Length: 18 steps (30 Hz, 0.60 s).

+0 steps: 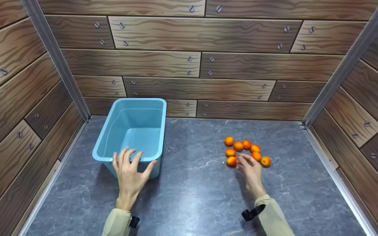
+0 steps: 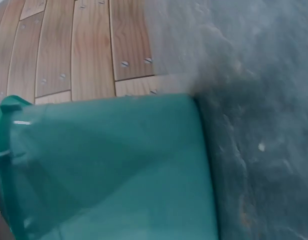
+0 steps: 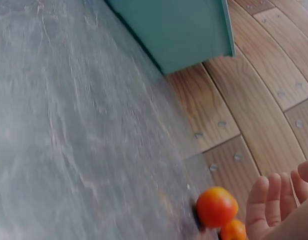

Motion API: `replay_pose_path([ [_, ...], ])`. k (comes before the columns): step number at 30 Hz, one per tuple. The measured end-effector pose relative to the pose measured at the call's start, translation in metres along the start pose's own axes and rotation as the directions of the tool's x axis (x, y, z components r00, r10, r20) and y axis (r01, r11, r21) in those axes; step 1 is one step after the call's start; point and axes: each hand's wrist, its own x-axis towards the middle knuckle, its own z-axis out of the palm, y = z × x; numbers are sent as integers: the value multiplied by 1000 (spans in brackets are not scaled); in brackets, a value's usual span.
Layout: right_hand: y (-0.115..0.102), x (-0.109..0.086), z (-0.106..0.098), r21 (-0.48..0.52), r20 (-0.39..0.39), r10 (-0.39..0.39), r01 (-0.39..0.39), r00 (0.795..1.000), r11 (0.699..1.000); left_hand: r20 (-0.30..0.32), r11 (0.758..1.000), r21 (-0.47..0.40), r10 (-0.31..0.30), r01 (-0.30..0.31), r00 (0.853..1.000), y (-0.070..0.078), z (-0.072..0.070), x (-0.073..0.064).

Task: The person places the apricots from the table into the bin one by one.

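Several small round orange-red fruits [image 1: 229, 141] lie in a loose cluster on the grey floor, right of the middle. Over the near side of that cluster is my right hand [image 1: 250, 172], its fingers slightly bent with nothing visible between them. In the right wrist view one fruit [image 3: 217, 207] lies beside the fingers [image 3: 256, 200], apart from them. A light blue rectangular bin [image 1: 161, 131] stands upright on the left, nothing visible inside. My left hand [image 1: 130, 177] is at its near rim, fingers spread over the edge; whether they touch it I cannot tell.
Wood-plank-patterned walls [image 1: 202, 36] enclose the back and both sides, with grey metal strips at the corners. The floor [image 1: 189, 183] is dark grey with a marbled pattern. Black straps [image 1: 254, 212] sit on both sleeved wrists.
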Motion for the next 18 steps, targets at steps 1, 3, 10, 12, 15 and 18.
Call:
replay_pose_path([
  [1,0,2,-2,-6,-20,-2,2,1000,1000,-2,1000,16,-16,16,1000,-2,-1,0],
  [3,-1,6,-7,-1,-59,1,-1,998,1000,-6,998,45,-42,42,999,-6,-3,0],
  [10,0,16,-26,117,-136,-1,18,991,993,-17,998,48,-43,43,999,-11,-8,-3],
  [12,-1,18,-30,135,-152,1,20,988,991,-15,999,41,-30,31,999,-12,-8,-3],
  [15,-2,22,-36,137,-171,-1,24,985,990,-16,999,30,-24,25,1000,-13,-8,-4],
  [18,-4,25,-41,127,-215,-17,45,976,991,-16,999,40,-32,33,999,-15,-9,-4],
])
